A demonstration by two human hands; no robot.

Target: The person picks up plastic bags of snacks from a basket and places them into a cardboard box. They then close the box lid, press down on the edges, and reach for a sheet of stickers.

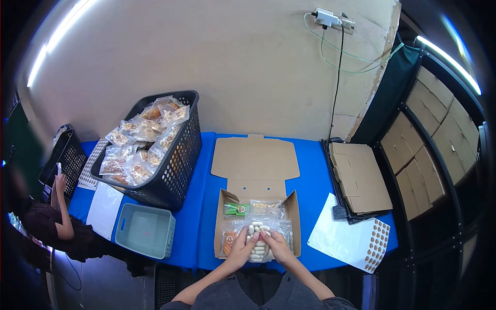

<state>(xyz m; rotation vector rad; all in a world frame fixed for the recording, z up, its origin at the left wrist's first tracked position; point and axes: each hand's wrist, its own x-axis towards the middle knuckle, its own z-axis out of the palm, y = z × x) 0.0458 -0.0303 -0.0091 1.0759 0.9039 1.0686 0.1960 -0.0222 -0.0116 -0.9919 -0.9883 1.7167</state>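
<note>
A clear packet of pale, finger-shaped snacks [258,242] sits in the front of the open cardboard box [295,217], over other packets. Both hands hold it from the near side: the left hand [241,249] curls around its left edge, the right hand [278,247] around its right, fingers bent, forearms angling in from below. The box stands near the front edge of the blue table [201,206], its lid laid back flat. A grey bin [144,230] is to the left, a black basket of packets [178,170] behind that, flat cartons [361,178] and a sticker sheet [351,240] to the right.
</note>
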